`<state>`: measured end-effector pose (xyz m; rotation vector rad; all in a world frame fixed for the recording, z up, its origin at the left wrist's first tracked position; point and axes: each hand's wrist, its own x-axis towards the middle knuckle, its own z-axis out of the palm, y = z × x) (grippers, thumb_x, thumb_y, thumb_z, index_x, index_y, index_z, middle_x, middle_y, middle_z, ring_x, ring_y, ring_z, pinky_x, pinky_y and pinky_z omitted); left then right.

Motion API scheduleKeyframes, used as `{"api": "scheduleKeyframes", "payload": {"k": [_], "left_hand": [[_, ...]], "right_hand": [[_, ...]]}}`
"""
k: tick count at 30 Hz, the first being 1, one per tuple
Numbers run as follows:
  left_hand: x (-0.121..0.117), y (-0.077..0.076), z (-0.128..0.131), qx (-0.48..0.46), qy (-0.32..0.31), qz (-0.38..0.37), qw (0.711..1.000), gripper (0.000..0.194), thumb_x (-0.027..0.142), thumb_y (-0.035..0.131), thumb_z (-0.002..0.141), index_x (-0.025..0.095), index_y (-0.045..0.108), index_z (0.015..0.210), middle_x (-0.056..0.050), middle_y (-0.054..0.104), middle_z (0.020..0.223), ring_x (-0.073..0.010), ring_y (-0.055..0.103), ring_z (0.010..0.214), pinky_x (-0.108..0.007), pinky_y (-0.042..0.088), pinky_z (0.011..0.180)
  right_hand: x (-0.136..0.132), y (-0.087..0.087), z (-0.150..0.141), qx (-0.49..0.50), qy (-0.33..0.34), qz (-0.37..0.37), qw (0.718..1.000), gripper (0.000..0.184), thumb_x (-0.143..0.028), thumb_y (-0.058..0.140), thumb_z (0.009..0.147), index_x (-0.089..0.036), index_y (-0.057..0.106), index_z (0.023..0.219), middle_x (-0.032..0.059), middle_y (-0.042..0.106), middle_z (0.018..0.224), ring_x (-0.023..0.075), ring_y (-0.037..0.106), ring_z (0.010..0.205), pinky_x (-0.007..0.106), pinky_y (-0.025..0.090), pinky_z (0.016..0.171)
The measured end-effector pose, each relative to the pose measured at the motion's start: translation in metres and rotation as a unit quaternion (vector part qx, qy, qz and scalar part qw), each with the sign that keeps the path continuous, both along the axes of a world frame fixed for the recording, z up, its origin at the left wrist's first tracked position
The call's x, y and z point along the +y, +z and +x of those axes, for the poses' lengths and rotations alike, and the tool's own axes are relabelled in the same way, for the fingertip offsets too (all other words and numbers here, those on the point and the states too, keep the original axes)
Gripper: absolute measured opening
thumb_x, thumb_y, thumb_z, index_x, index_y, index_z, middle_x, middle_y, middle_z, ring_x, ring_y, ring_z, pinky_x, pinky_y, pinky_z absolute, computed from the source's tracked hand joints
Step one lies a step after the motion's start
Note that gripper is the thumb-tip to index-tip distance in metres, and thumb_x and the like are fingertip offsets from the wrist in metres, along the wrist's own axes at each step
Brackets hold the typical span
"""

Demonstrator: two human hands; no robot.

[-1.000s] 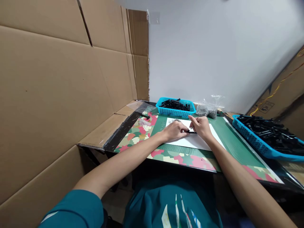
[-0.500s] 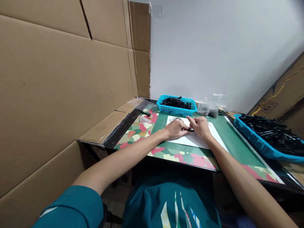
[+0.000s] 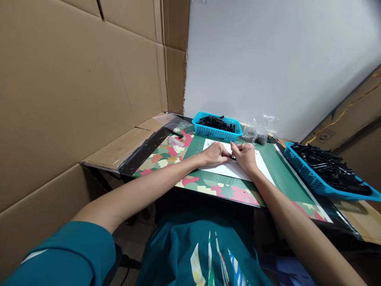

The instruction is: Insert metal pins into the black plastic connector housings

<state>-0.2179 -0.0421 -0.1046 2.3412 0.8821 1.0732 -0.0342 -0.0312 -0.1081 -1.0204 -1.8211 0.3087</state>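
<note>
Black part, small and mostly hidden: in the head view it lay between the two hands, low over the white sheet on the patterned mat. Left hand rested on the sheet, thumb and fingertips closed on the part's near-left end. Right hand was bent in close from the other side, fingers curled, thumb raised; whether it gripped the part, a tool or some tiny piece, could not tell.

Beyond the left hand, a scatter of tiny bits lay on the sheet. Further back stood a blue basket of black pieces, clear bags beside it; a second basket, heaped, stood at the right.

Risks, my judgement: the part looked slim, so a sideways push from the right hand could roll it out of the left pinch. Too much force at one end might bend or crack it. A slip of the left wrist could sweep the loose bits off the sheet. Fingers crowding the contact could hide a misalignment.
</note>
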Motion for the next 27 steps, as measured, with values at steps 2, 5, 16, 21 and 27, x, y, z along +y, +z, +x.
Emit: {"api": "scheduleKeyframes", "payload": {"k": [2,5,16,21,27], "left_hand": [[0.001,0.001,-0.001,0.016,-0.033,-0.012,0.999,0.024,0.029,0.071,0.082,0.014,0.079,0.064,-0.001,0.061,0.054,-0.0116,0.046,0.053,-0.028,0.032,0.055],[0.002,0.005,-0.002,-0.007,-0.037,-0.028,0.999,0.022,0.027,0.074,0.078,0.013,0.076,0.061,-0.001,0.060,0.053,-0.0115,0.046,0.052,-0.027,0.030,0.054],[-0.002,0.013,-0.004,0.036,-0.028,-0.014,0.999,0.029,0.023,0.067,0.081,0.014,0.063,0.053,0.002,0.049,0.050,-0.0102,0.038,0.053,-0.028,0.027,0.054],[0.000,0.011,-0.004,0.043,-0.035,0.005,0.998,0.035,0.025,0.066,0.082,0.016,0.054,0.050,0.004,0.041,0.049,-0.0097,0.033,0.053,-0.029,0.025,0.054],[0.001,0.009,-0.002,0.056,-0.033,0.024,0.998,0.032,0.021,0.065,0.080,0.016,0.055,0.050,0.003,0.044,0.048,-0.0100,0.036,0.051,-0.030,0.027,0.054]], "right_hand": [[0.000,-0.002,-0.001,-0.003,-0.010,0.013,1.000,0.070,-0.065,0.052,0.097,-0.018,0.055,0.045,0.0017,0.048,0.042,0.0117,0.043,0.044,0.028,0.029,0.052],[0.001,-0.002,-0.005,-0.005,-0.032,0.030,0.999,0.070,-0.065,0.051,0.098,-0.019,0.054,0.046,0.0031,0.052,0.043,0.0124,0.045,0.045,0.029,0.031,0.053],[0.006,0.001,-0.004,0.040,-0.028,-0.011,0.999,0.060,-0.062,0.052,0.100,-0.023,0.045,0.055,-0.0008,0.050,0.050,0.0134,0.043,0.051,0.029,0.035,0.057],[0.008,-0.001,-0.004,0.024,-0.028,-0.008,0.999,0.061,-0.062,0.045,0.103,-0.023,0.046,0.056,-0.0003,0.050,0.052,0.0144,0.046,0.051,0.030,0.034,0.059],[0.006,0.000,-0.008,-0.024,-0.036,0.000,0.999,0.064,-0.066,0.038,0.104,-0.023,0.043,0.057,-0.0003,0.048,0.052,0.0141,0.043,0.052,0.031,0.032,0.058]]}}
